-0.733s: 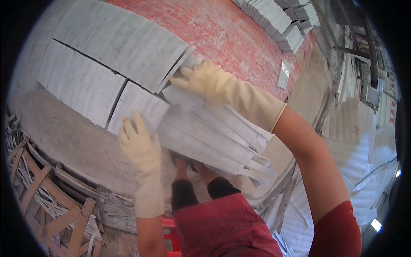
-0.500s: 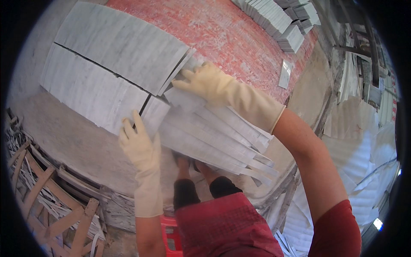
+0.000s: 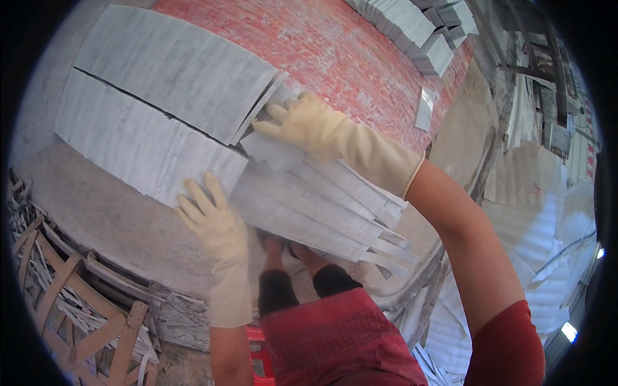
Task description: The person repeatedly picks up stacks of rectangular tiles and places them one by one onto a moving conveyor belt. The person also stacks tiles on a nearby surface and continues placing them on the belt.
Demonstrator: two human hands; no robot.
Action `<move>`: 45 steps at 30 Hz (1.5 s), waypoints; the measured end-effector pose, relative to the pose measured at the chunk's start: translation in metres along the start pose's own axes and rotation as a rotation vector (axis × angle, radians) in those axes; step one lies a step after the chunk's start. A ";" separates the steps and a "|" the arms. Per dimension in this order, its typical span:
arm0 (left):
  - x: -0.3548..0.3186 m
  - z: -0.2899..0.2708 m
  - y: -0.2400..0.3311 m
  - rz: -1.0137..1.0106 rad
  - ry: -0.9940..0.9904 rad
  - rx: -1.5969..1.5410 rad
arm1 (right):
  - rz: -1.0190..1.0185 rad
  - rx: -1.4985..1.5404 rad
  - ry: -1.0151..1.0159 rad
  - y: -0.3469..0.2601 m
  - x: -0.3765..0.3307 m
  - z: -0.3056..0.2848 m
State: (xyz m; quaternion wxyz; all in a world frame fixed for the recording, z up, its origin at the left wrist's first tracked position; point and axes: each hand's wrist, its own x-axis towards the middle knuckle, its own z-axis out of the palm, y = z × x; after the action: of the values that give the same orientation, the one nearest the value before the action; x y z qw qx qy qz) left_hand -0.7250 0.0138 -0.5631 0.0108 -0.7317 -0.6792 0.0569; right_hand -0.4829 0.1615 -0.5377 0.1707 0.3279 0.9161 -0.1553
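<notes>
Two long rows of grey-white stone tiles standing packed face to face lie side by side, a far row and a near row. My left hand, in a cream rubber glove, rests with spread fingers on the near row's front edge near its right end. My right hand, gloved alike, reaches to the right end of the far row with its fingers apart. Beneath it lies a flat grey piece of stone, partly hidden by the hand. Long thin stone strips fan out to the right, below my right forearm.
A red, white-streaked surface spreads beyond the tiles. Stacked tiles stand at the far right, with one loose tile nearer. A wooden crate holding scrap strips is at lower left. A red plastic stool shows beside my apron.
The dark gap near the near row's right end has closed, its end tiles now against the row. My left hand has shifted slightly right and its fingers have spread. My right hand has barely moved.
</notes>
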 end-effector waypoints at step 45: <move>0.038 -0.029 0.001 -0.087 -0.232 -0.266 | -0.028 -0.017 -0.057 0.000 0.004 -0.009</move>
State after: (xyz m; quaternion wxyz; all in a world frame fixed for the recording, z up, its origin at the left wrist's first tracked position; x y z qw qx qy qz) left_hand -0.7184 0.0531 -0.5365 -0.1621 -0.6851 -0.7085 0.0500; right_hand -0.4881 0.1670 -0.5312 0.1974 0.3089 0.9167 -0.1591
